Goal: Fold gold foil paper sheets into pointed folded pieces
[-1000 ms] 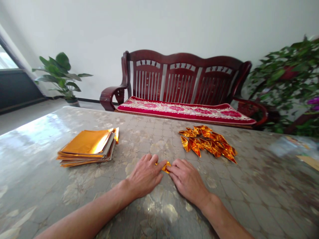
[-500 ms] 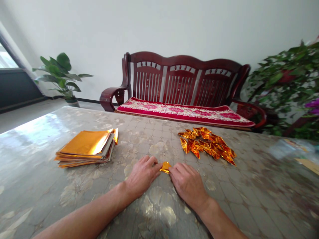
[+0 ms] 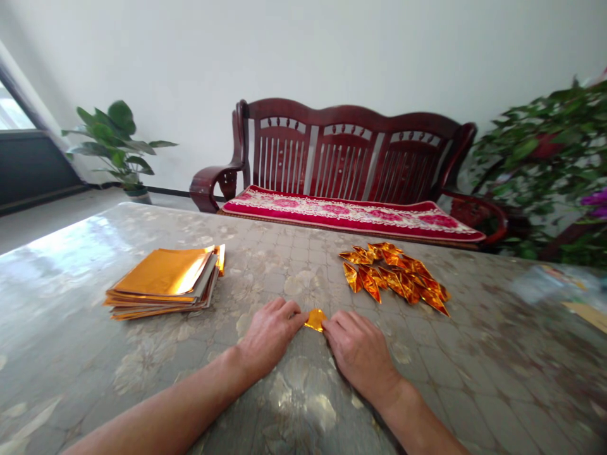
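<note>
A small folded piece of gold foil paper (image 3: 315,320) lies on the table between my two hands. My left hand (image 3: 274,330) grips its left end with fingers closed. At the right end, my right hand (image 3: 358,346) has its fingers pinched on the same piece. The fingertips partly hide both ends. To the left sits a stack of gold foil paper sheets (image 3: 164,273), its edges uneven. Several folded gold paper shapes with pointed ends (image 3: 396,275) are heaped to the right, beyond my right hand.
The table (image 3: 256,253) has a patterned, shiny cover. Clear plastic packaging (image 3: 554,284) lies at its right side. Behind the far edge stands a dark red wooden bench (image 3: 346,151) with a red floral cushion. Potted plants (image 3: 121,136) stand on both sides.
The foil piece now shows a slightly larger, flatter face between my fingers. Both hands have barely moved, and the stack and the heap are unchanged.
</note>
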The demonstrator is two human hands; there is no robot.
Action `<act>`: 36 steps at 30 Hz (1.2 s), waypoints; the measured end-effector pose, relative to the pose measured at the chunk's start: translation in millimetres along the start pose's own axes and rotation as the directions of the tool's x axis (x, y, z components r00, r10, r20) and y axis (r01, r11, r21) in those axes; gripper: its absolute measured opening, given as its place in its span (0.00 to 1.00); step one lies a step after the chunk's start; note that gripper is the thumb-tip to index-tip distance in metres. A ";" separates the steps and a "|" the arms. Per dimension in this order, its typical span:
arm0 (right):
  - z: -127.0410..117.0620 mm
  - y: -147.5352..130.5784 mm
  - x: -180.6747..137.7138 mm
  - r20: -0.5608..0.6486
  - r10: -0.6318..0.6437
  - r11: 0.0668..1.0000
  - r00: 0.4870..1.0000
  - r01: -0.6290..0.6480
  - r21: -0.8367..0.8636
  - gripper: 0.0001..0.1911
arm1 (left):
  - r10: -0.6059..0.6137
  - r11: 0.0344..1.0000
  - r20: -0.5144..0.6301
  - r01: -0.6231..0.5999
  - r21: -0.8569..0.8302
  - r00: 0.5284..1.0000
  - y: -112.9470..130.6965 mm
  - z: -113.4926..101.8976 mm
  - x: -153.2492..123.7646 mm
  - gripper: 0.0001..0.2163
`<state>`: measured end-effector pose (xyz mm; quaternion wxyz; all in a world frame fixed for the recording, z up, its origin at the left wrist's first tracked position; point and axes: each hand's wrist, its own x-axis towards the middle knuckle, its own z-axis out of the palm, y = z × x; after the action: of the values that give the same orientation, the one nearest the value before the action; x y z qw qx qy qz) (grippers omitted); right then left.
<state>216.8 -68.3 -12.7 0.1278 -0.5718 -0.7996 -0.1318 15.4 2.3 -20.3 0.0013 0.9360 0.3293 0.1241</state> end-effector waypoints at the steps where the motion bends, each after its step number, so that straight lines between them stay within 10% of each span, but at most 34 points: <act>1: 0.7 -0.4 0.1 -0.004 -0.004 1.000 1.000 0.004 -0.018 0.06 | -0.001 1.000 -0.003 0.001 0.000 1.000 0.2 0.1 0.1 0.09; 36: 6.4 -12.6 -1.5 0.000 0.006 0.991 1.000 -0.005 -0.133 0.10 | -0.030 0.999 -0.008 0.030 -0.018 1.000 1.2 2.5 0.1 0.08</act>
<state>205.0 -71.3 -20.0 0.0896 -0.5813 -0.7875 -0.1841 16.7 1.6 -22.6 0.0101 0.9303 0.3424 0.1311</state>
